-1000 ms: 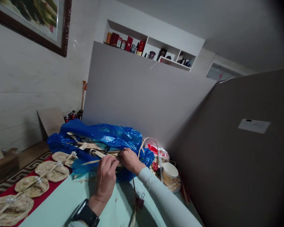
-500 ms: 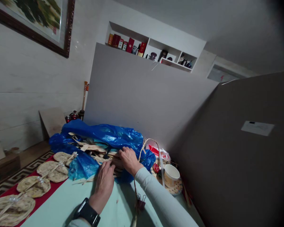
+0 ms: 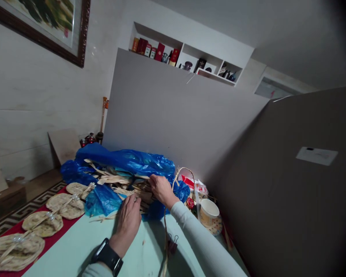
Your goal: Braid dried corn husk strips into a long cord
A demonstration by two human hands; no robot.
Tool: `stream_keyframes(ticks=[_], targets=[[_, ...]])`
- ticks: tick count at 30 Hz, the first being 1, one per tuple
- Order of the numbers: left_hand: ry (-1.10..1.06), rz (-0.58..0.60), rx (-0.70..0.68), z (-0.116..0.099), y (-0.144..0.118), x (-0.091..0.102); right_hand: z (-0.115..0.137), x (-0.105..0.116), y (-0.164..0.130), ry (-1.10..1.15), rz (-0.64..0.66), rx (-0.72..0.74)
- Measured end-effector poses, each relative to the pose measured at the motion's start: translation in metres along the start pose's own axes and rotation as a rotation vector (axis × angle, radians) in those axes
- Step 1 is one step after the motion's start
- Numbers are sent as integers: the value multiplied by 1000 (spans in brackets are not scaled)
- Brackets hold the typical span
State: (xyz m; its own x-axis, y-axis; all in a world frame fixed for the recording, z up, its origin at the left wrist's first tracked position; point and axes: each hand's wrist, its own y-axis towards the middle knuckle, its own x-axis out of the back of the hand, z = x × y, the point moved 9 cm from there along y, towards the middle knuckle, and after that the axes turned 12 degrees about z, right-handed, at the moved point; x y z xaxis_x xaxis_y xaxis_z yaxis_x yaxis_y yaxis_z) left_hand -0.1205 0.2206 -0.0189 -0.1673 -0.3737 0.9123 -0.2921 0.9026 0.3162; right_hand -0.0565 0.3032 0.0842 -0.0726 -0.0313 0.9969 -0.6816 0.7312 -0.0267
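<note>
A blue plastic bag lies open on the pale green table, full of dry straw strips. My left hand, with a black watch on its wrist, rests flat at the near edge of the straw pile. My right hand reaches into the bag with its fingers pressed on the strips. I cannot tell whether it pinches one. A long loose strip curls up by my right wrist and hangs down toward me.
Several woven straw fans lie in a row on a red cloth at the left. A paper cup on a woven mat and a black binder clip sit to the right. Grey panels wall the table behind and right.
My right hand has moved a little farther into the bag. The left hand slid slightly toward me and lies flatter. More straw shows through the bag's opening.
</note>
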Motion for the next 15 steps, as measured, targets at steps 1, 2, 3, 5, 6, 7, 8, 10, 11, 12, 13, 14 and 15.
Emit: stream_keyframes(ticks=[1, 2, 3, 5, 6, 7, 8, 10, 11, 12, 13, 14, 15], targets=[[4, 3, -1, 0, 0, 0, 1, -1, 0, 3, 9, -1], [7, 6, -1, 0, 0, 0, 3, -4, 1, 3, 23, 2], [9, 9, -1, -1, 0, 1, 5, -7, 1, 2, 41, 10], [10, 15, -1, -1, 0, 2, 10, -14, 2, -7, 82, 38], [9, 19, 0, -1, 0, 3, 13, -17, 3, -13, 96, 55], [7, 23, 1, -2, 1, 3, 16, -19, 3, -18, 103, 71], [5, 27, 4, -2, 1, 4, 18, -19, 3, -21, 103, 84], [0, 35, 9, -2, 1, 4, 22, -18, 4, -21, 91, 100], [-3, 39, 12, -2, 1, 4, 22, -17, 5, -19, 87, 101], [-6, 42, 15, -2, 0, 4, 23, -17, 7, -18, 86, 96], [-10, 45, 19, -2, 0, 4, 22, -17, 8, -19, 90, 82], [-15, 49, 23, -2, 0, 4, 20, -18, 10, -21, 95, 62], [-20, 51, 27, -1, -1, 4, 18, -21, 11, -25, 102, 41]])
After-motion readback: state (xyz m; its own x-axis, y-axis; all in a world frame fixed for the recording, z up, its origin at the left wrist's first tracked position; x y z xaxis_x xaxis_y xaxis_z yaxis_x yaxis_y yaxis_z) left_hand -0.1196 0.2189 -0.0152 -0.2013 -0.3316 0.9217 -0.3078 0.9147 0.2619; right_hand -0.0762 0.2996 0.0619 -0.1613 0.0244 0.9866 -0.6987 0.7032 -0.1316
